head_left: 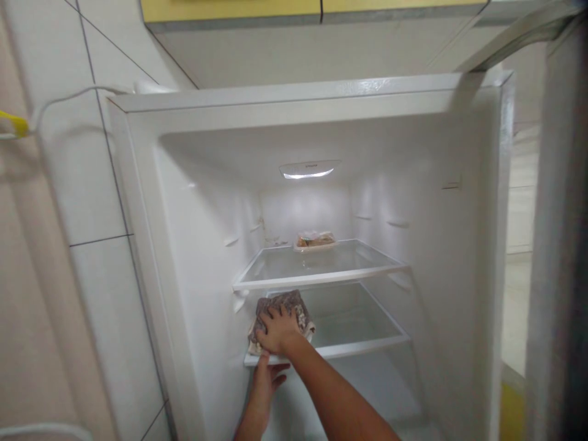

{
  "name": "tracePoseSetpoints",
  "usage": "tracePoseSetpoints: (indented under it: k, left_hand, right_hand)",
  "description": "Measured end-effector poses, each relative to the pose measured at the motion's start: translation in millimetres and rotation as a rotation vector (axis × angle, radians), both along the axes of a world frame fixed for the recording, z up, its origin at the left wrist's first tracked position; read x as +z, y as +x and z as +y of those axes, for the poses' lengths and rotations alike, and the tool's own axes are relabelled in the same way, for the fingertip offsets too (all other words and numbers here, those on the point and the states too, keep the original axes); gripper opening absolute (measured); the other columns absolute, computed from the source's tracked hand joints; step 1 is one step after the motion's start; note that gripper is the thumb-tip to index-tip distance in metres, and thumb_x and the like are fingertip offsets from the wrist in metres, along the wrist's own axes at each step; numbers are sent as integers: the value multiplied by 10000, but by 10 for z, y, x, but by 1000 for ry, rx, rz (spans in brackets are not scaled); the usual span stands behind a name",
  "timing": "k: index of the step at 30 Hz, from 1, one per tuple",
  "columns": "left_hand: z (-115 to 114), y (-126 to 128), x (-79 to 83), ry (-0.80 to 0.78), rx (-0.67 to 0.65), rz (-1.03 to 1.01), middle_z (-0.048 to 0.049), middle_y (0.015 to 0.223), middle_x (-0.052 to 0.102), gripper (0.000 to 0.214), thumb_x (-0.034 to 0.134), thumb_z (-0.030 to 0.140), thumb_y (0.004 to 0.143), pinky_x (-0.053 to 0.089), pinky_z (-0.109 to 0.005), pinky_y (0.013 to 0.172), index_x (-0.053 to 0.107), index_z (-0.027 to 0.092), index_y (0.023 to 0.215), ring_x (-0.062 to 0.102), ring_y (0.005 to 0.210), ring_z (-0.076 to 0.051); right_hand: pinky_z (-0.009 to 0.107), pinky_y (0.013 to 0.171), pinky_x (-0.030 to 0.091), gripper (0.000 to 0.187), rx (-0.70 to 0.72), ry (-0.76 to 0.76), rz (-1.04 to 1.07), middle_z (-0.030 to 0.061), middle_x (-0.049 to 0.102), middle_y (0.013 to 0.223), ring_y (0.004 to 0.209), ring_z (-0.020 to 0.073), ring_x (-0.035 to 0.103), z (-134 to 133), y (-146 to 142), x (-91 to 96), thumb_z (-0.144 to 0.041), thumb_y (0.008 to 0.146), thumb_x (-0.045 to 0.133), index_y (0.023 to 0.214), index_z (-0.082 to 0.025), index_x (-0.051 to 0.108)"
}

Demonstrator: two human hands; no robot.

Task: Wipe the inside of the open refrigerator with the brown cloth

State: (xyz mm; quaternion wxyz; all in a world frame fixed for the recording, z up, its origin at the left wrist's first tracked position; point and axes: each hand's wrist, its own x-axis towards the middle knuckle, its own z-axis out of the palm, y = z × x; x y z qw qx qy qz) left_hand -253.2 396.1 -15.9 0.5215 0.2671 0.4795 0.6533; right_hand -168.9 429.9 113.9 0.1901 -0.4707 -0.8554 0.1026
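An open white fridge [151,202] stands before me, lit inside. My right hand [275,329] lies flat with spread fingers on a brown patterned cloth [294,304], pressing it onto the left end of the lower glass shelf [367,348]. My left hand [266,380] is under that shelf's front left edge, fingers curled up against the rim. A wrapped tray of food [315,241] sits at the back of the upper glass shelf [321,278].
The fridge door [555,245] stands open on the right. A white tiled wall [59,214] is on the left, with a white cable and a yellow tag [16,124]. Yellow cabinets [275,9] hang above the fridge.
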Motion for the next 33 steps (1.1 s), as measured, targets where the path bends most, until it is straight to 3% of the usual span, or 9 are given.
tracePoseSetpoints:
  k: [4,11,18,22,25,28,33]
  left_hand:
    - [-52,-107,101,-91,-39,98,-107,794,754,517,621,637,748,500,-346,687,655,166,958,729,851,-277]
    - [-181,-149,278,-128,-83,199,-138,961,792,557,677,672,709,510,-340,707,683,177,963,731,885,-269]
    - [-277,-85,383,-162,-69,139,-142,1037,789,483,677,627,760,528,-349,803,681,184,953,729,970,-265]
    - [-346,-36,402,-126,-69,111,-145,1059,785,453,638,592,824,530,-339,833,681,170,983,728,970,-245]
    - [-393,-6,404,-103,-49,111,-140,1028,788,447,622,583,849,529,-337,822,685,165,992,731,932,-236]
    - [-429,0,408,-77,-14,80,-130,1011,786,408,626,545,870,527,-334,824,684,163,1000,731,917,-226]
    - [-513,-18,484,-82,-18,-49,-132,990,777,399,585,525,907,524,-326,827,673,148,1005,733,881,-211]
  right_hand:
    - [657,1186,189,614,56,7,1,64,442,1580,1488,362,309,-129,248,8,-583,926,351,1460,-310,480]
    - [666,1174,202,591,-85,63,29,103,469,1557,1464,386,346,-303,668,-58,-535,940,346,1439,-268,514]
    - [609,1174,236,540,-324,106,-2,71,500,1539,1432,380,394,-302,1661,-162,-494,933,402,1415,-298,550]
    - [526,1192,226,519,-526,136,-15,118,531,1503,1399,343,433,-327,2124,-206,-427,946,394,1381,-219,589]
    - [513,1196,208,530,-635,153,-25,149,536,1491,1385,345,443,-384,2121,-248,-418,955,370,1371,-180,598]
    - [588,1177,197,566,-674,157,-42,137,502,1525,1418,408,393,-474,1859,-286,-469,956,346,1403,-210,575]
    - [651,1169,167,579,-533,128,-44,88,455,1571,1463,440,322,-661,1267,-262,-501,966,288,1441,-278,534]
